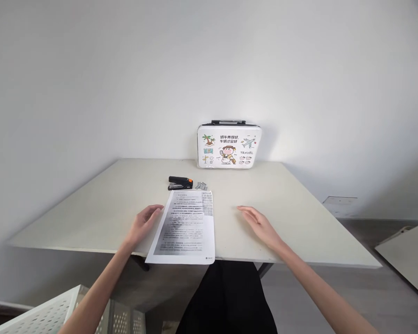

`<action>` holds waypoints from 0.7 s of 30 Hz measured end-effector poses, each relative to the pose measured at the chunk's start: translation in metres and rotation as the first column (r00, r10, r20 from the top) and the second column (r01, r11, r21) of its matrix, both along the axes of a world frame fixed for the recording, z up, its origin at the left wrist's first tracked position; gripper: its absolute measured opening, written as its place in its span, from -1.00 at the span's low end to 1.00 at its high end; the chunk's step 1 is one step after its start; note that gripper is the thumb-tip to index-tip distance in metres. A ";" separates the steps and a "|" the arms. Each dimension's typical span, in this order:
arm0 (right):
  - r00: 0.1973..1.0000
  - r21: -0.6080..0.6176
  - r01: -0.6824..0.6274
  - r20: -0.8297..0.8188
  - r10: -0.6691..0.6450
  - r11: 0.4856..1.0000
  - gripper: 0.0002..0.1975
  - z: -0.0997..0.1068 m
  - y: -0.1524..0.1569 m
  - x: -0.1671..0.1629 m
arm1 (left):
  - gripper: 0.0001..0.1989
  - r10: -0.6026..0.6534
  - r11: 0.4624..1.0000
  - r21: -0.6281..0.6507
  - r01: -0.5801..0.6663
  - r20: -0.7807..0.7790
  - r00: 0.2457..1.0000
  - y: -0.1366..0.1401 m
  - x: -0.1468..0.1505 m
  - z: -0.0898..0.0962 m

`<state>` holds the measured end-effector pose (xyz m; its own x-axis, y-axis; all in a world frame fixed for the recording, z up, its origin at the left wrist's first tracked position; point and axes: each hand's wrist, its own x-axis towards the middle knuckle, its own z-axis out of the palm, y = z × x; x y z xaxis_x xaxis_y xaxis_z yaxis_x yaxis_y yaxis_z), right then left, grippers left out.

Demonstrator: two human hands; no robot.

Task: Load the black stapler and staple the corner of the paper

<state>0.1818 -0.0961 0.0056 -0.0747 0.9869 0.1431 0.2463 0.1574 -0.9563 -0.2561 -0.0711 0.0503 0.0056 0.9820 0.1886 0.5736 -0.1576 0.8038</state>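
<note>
Though face-up, printed page (184,227) mostly illegible

A white case (229,147), printed with a palm tree (208,139) and an aeroplane (248,142), is stood upright at the rear of a pale table (90,208). A plate (340,200) is mounted on the wall (125,69); a perforated white basket (50,315) is partly shown at lower left.

Paper (184,234) between two hands on a table (90,208)
The paper juts over the table's near edge, the left hand (145,223) just beside it, the right hand (259,226) apart on its other side. Behind it lie a stapler (181,183) and, to the stapler's right, staples (201,186). Farther back, a case (229,147) stands before the wall (125,69). A basket (52,311) sits lower left.
</note>
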 end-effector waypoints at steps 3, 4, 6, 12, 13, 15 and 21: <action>0.999 0.018 -0.009 0.034 0.008 1.000 -0.54 0.001 -0.024 0.012 | -0.43 0.036 0.999 0.019 -0.036 0.033 0.999 0.000 0.002 0.003; 0.999 0.023 -0.012 0.038 0.012 1.000 -0.55 0.001 -0.029 0.014 | -0.43 0.043 0.999 0.023 -0.044 0.041 0.998 0.000 0.002 0.003; 0.999 0.029 -0.012 0.039 0.011 1.000 -0.56 0.001 -0.035 0.016 | -0.41 0.057 0.998 0.024 -0.058 0.047 0.997 0.003 0.002 0.002; 0.999 0.025 0.029 0.036 -0.029 0.999 -0.60 0.000 -0.037 0.018 | -0.41 0.097 0.995 0.024 -0.097 0.016 0.995 0.007 0.000 0.002; 0.999 0.022 0.032 0.039 -0.033 0.999 -0.60 0.000 -0.037 0.018 | -0.41 0.100 0.995 0.022 -0.100 0.008 0.995 0.006 0.001 0.003; 0.998 0.015 0.037 0.044 -0.038 0.999 -0.59 0.000 -0.037 0.018 | -0.42 0.082 0.997 0.013 -0.082 -0.019 0.996 0.004 0.001 0.004; 0.998 0.031 0.047 0.033 -0.048 0.998 -0.58 0.000 -0.037 0.018 | -0.45 -0.103 0.989 0.074 0.132 -0.311 0.945 0.006 0.005 -0.001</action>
